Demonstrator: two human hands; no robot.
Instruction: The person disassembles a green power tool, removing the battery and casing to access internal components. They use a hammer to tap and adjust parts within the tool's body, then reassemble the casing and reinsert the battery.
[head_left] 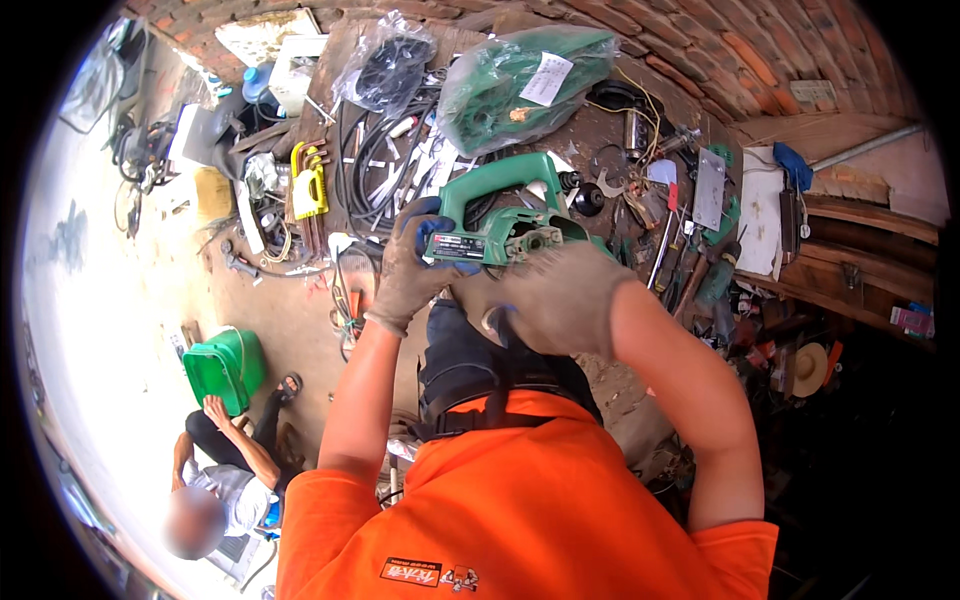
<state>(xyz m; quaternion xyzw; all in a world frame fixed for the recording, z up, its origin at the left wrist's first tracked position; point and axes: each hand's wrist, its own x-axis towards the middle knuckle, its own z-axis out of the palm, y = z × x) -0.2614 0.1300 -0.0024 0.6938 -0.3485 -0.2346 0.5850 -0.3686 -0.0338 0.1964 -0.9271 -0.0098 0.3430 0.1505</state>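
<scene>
A green power tool housing (pixel 500 176) with a loop handle and a dark label is in front of me, over the near edge of the cluttered bench. My left hand (pixel 402 268), in a grey work glove with blue on it, is closed round the left end of the housing. My right hand (pixel 562 298), also gloved, is at the near right side of the housing, by an opening that shows metal parts inside. Motion smears that hand and its fingers are hidden, so its grip cannot be made out.
On the bench (pixel 340 70) lie a bagged green casing (pixel 525 85), bagged black cable (pixel 395 65), a yellow hex key set (pixel 309 188), an open-end wrench (pixel 607 186) and several hand tools. A person (pixel 235 480) sits at lower left by a green bucket (pixel 225 365). A brick wall (pixel 770 60) stands behind.
</scene>
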